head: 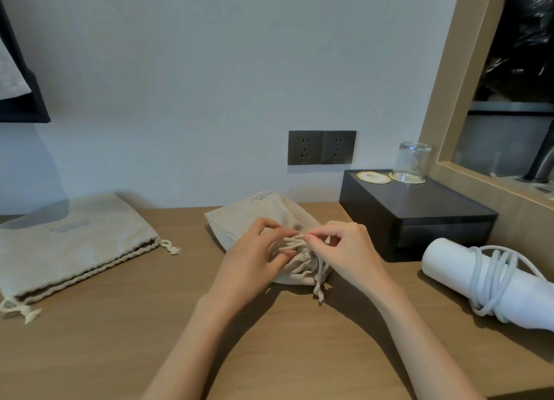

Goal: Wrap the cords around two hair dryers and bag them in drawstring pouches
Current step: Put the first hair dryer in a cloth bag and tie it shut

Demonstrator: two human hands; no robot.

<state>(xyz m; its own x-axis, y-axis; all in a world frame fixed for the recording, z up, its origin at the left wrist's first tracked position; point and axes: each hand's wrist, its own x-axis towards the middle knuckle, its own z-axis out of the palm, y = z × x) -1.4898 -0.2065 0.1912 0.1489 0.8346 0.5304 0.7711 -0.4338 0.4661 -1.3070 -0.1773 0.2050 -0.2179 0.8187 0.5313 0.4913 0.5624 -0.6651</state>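
At centre our left hand [254, 260] is gripping the full pouch [236, 221] by its gathered neck, our right hand [347, 249] is pinching the drawstring [292, 243], and the flat pouch [75, 249] is lying at left, the cord-wrapped dryer [449, 264] at right.

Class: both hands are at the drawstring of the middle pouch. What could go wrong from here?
The drawstring, pinched by the left hand and right hand, may slip before it is tied, so the filled pouch reopens.
The cord loops on the white hair dryer look loose; they could unwind when it is lifted.
A careless reach right could knock the glass.
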